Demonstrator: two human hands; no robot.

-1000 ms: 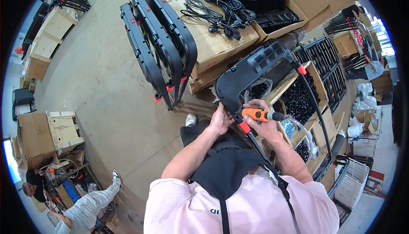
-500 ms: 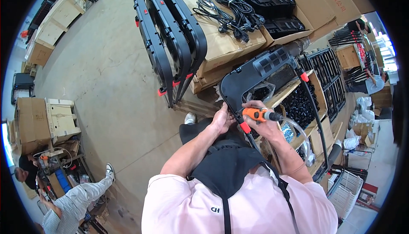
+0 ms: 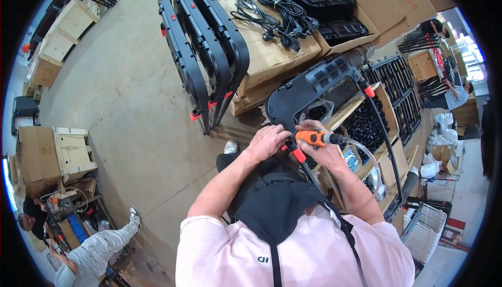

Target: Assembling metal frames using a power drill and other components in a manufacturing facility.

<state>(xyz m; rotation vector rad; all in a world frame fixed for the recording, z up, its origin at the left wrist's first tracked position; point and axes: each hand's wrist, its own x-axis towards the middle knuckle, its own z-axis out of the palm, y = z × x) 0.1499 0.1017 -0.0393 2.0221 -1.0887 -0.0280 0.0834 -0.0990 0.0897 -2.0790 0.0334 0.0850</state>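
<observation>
Three black frames (image 3: 205,36) stand left of our landmark, the vented frame (image 3: 282,106), which sits right before us; small black parts (image 3: 363,117) lie to its right. Just changed: our left hand (image 3: 267,141) rolled back-up, fingers bunched at its near corner; can't tell if they pinch anything. Our right hand (image 3: 325,154) grips the orange tool (image 3: 312,138) there, so both hands likely share one joint.

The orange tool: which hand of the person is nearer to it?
Right: the right hand holds the orange tool, while the left hand is just left of it, at the black frame.
</observation>
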